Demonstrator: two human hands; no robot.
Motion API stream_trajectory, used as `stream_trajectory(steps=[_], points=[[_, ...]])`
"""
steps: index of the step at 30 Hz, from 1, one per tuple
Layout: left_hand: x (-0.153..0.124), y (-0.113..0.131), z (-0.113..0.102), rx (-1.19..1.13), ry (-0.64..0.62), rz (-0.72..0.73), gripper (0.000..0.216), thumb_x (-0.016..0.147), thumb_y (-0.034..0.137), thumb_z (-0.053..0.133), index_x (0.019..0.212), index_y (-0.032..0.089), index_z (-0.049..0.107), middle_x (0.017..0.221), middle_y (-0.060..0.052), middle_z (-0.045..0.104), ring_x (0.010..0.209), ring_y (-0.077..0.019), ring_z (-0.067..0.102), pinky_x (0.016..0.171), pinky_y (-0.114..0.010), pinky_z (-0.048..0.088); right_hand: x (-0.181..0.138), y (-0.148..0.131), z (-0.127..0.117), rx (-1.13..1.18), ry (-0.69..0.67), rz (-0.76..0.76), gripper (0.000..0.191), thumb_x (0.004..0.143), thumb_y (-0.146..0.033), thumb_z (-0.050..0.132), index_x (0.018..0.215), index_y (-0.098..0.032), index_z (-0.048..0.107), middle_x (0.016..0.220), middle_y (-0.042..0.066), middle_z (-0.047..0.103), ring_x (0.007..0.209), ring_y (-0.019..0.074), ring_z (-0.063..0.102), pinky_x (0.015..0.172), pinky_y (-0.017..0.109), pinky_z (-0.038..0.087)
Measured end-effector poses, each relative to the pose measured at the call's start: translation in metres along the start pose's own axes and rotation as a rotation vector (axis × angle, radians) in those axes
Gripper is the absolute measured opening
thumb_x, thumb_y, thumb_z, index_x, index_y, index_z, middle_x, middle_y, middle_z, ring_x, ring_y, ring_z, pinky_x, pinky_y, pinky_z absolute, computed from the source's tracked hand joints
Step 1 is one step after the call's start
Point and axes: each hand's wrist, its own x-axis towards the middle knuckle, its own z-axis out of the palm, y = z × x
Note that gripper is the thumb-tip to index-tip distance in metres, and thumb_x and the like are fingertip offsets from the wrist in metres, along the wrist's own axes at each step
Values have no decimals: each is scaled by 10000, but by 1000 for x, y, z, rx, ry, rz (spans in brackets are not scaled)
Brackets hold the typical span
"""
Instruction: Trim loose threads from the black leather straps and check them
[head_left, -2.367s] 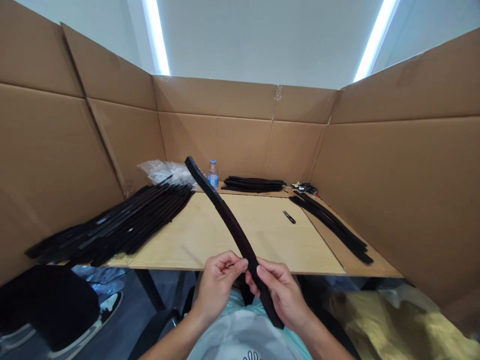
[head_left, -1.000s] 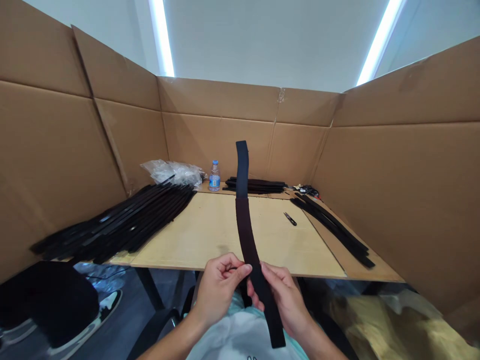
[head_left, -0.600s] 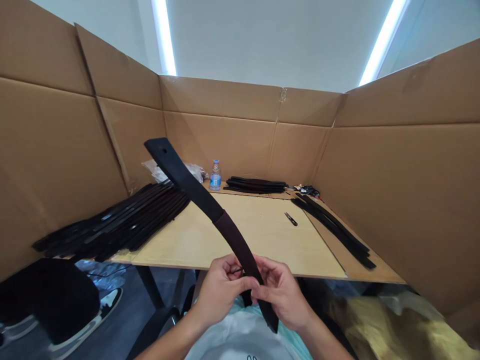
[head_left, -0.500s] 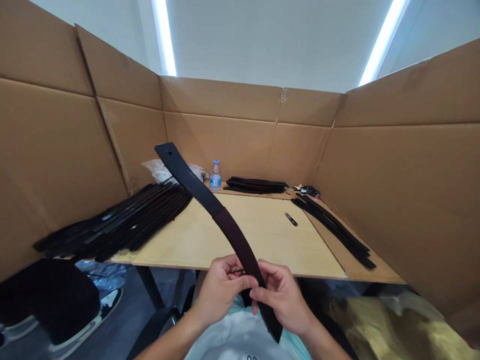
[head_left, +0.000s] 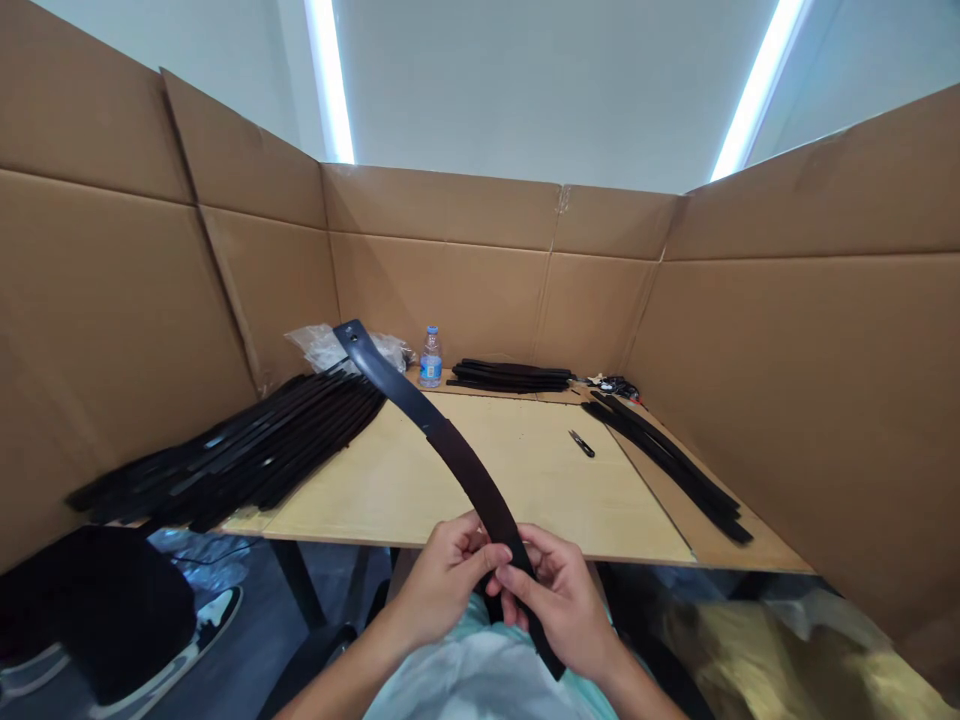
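A long dark strap with a hole near its far tip rises from my lap and leans up and to the left over the table. My left hand pinches it between thumb and fingers near its lower part. Just to the right, my right hand grips the same strap, fingers curled around it. The strap's lower end pokes out below my right hand. Both hands hover just in front of the table's near edge.
A big heap of dark straps lies on the left. Smaller stacks lie at the back and along the right. Small snips, a water bottle and a plastic bag are there too. Cardboard walls enclose the table.
The strap swung from upright to leaning left, then its tip dropped lower. Both hands kept hold of it and shifted slightly along it.
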Motion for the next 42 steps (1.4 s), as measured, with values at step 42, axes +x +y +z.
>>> stream_trajectory(steps=[42], points=[[0, 4, -2, 174, 59, 20, 260, 783, 374, 692, 831, 134, 603, 690, -20, 641, 557, -162, 636, 546, -262, 509, 5, 4, -10, 242, -33, 24, 308, 794, -410, 723, 942, -165, 610, 733, 7, 632, 541, 69, 522, 518, 192, 408]])
